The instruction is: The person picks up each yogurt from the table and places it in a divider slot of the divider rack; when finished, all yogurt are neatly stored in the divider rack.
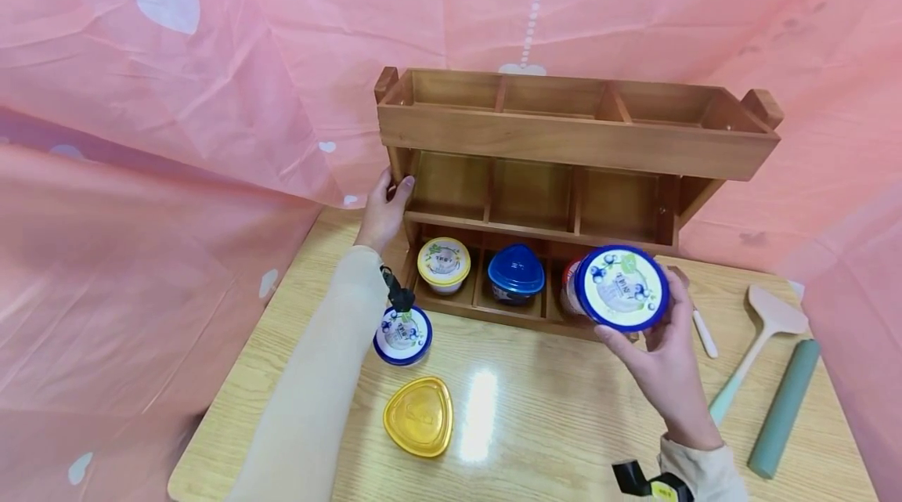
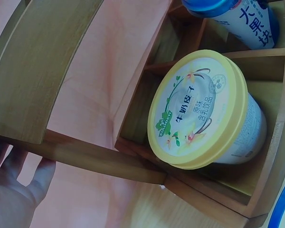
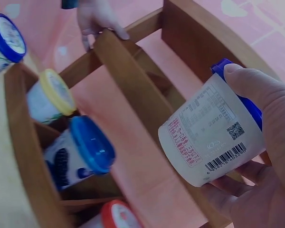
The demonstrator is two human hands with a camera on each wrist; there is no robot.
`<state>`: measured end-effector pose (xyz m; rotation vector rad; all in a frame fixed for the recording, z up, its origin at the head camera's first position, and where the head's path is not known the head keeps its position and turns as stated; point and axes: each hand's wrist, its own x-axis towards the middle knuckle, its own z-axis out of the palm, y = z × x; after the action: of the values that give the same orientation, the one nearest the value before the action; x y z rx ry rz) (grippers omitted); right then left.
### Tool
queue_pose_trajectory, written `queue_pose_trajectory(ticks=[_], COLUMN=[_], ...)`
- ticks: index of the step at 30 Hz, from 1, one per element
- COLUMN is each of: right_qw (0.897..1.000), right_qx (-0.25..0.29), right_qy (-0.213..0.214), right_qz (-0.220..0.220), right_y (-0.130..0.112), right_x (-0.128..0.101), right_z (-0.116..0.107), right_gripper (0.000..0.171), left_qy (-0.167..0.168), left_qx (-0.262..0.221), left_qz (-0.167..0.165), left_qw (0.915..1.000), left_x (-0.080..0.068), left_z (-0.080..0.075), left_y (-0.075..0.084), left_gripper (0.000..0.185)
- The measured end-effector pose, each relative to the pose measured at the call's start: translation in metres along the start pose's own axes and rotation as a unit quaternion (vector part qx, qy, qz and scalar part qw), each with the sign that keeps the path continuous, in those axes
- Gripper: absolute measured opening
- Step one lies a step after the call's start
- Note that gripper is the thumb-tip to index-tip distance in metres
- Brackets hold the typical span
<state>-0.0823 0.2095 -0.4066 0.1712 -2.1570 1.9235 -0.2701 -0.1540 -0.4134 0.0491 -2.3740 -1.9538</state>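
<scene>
My right hand (image 1: 669, 365) holds a white tub with a blue lid (image 1: 623, 288) in the air before the right end of a wooden shelf (image 1: 564, 134). The right wrist view shows thumb and fingers around this tub (image 3: 211, 130), its barcode side visible. At the shelf's left side, my left hand (image 1: 386, 212) grips the wooden frame. In the bottom row sit a yellow-lidded tub (image 1: 444, 263), a blue-lidded triangular cup (image 1: 517, 273) and a red-lidded tub (image 1: 569, 290), partly hidden behind the held one.
On the table, another blue-lidded tub (image 1: 402, 336) stands by my left forearm, with a yellow triangular-lidded cup (image 1: 420, 417) nearer me. To the right lie a spatula (image 1: 771, 314), a green cylinder (image 1: 785, 408) and a white-handled utensil (image 1: 705, 334). Pink cloth (image 1: 282, 40) hangs behind.
</scene>
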Motion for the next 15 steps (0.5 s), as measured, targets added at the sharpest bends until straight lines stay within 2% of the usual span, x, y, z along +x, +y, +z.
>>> queue_pose_trajectory(ticks=[8,11,15], right_qw=[0.999,0.999,0.999], right_qx=[0.019,0.024,0.018], right_qy=[0.018,0.029,0.039], right_qz=[-0.02,-0.019,-0.016], right_y=[-0.013,-0.016,-0.018], right_x=[0.029,0.037,0.046], right_z=[-0.011,-0.013,-0.015], right_gripper=[0.1,0.099,0.098], left_qy=[0.004,0.007,0.003], left_qx=[0.003,0.007,0.005], left_qz=[0.002,0.003,-0.002], left_qw=[1.0,0.9999,1.0], left_x=[-0.001,0.002,-0.001], left_z=[0.003,0.005,0.005], left_y=[0.004,-0.001,0.004], left_gripper=[0.055,0.056,0.056])
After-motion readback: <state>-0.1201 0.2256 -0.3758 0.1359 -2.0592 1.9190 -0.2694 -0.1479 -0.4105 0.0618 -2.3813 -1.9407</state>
